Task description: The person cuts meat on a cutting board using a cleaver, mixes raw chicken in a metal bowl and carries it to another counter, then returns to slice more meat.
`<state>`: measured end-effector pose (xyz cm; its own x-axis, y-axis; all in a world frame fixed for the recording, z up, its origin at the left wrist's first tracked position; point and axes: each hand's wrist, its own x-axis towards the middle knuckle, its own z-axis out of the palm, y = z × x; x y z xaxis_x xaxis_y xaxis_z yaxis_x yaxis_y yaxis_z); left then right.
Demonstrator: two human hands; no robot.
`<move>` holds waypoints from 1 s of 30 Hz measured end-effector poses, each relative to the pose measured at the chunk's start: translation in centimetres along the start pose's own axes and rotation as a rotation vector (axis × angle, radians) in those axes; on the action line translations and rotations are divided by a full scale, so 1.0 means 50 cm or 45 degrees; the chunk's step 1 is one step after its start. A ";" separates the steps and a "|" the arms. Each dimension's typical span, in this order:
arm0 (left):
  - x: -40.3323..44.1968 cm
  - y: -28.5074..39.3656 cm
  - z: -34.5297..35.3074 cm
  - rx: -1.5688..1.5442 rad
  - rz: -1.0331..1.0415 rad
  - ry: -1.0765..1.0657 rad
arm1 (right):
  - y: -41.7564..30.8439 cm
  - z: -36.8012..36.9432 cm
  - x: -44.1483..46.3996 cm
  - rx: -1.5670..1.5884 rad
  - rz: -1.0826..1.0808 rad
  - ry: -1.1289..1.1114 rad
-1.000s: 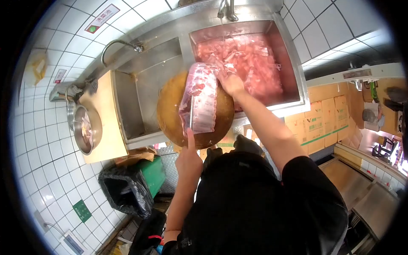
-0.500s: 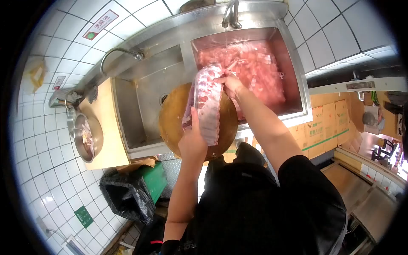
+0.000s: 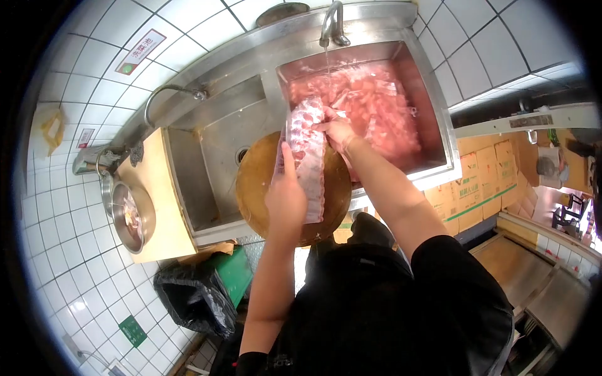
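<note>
A long rack of ribs (image 3: 308,163) hangs over a round wooden chopping board (image 3: 257,188), bone side up. My left hand (image 3: 286,194) grips its left side near the lower end, thumb lying along the top. My right hand (image 3: 338,133) is closed on the right edge near the upper end; some of its fingertips are hidden. Just beyond it, the right sink basin (image 3: 433,119) holds reddish water and many cut pieces of meat (image 3: 382,94). Water runs into it from a faucet (image 3: 332,28).
Left of the board is a second sink basin (image 3: 219,138) with its own curved faucet (image 3: 169,91). A metal bowl (image 3: 148,216) with scraps stands on a pale board (image 3: 166,219). Below it is a bin with a black liner (image 3: 188,294). Cardboard boxes (image 3: 476,182) stand at right.
The rack has shifted slightly down toward me, with both hands still on it. The camera view has also turned a little.
</note>
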<state>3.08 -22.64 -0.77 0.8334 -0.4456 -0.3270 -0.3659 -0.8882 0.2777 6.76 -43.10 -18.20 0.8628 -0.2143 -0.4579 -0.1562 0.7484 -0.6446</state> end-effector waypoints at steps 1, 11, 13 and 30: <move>0.017 0.010 -0.009 0.016 0.006 0.000 | 0.006 -0.004 0.004 -0.017 -0.028 0.004; 0.132 0.050 -0.036 0.169 0.054 -0.087 | 0.043 -0.004 0.012 -0.115 -0.177 0.178; 0.082 0.050 -0.048 0.157 0.027 -0.137 | 0.043 -0.006 0.019 -0.111 -0.190 0.155; -0.405 -0.128 0.022 0.105 -0.231 -0.341 | 0.022 0.028 -0.009 -0.268 -0.155 0.250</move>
<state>-11.91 -8.06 3.09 0.7537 -0.2832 -0.5930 -0.2628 -0.9570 0.1230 6.86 -41.33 -17.84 0.7749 -0.4272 -0.4660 -0.1710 0.5680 -0.8051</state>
